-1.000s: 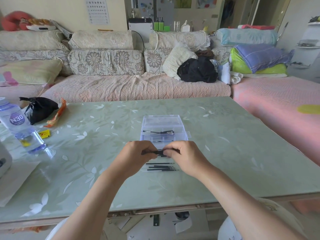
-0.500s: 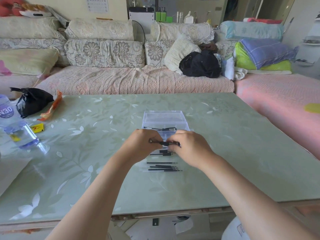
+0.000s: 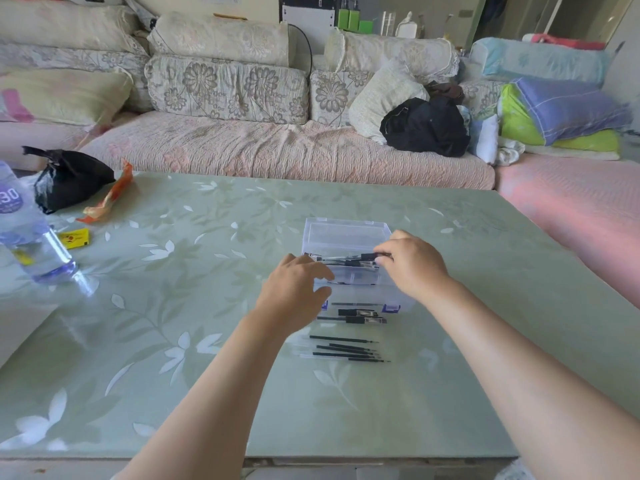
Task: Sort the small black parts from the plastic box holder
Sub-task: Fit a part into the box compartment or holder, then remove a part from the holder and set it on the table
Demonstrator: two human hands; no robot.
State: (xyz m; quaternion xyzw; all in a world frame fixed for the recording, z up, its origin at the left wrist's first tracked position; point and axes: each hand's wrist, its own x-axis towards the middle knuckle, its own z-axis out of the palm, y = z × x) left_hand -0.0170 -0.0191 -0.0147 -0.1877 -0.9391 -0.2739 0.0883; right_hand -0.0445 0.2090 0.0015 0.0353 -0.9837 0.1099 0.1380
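A clear plastic box (image 3: pixel 346 233) stands open at the middle of the green glass table (image 3: pixel 173 306). Black pen parts lie inside it. My right hand (image 3: pixel 412 268) reaches over the box's right side and pinches a black pen part (image 3: pixel 369 257) between thumb and fingers. At the box's left edge my left hand (image 3: pixel 294 292) hovers with fingers loosely curled, holding nothing that I can see. In front of the box lie two black pen pieces (image 3: pixel 360 317), and nearer to me a row of several thin black refills (image 3: pixel 346 351).
A water bottle (image 3: pixel 24 237), a black bag (image 3: pixel 65 178), an orange wrapper (image 3: pixel 110 195) and a small yellow packet (image 3: pixel 74 239) sit at the table's left. A sofa with cushions runs behind the table, and a pink bed lies at right.
Both hands moved away from me, from above the laid-out parts to the box. My hands separated; the right now pinches a part over the box, the left holds nothing.
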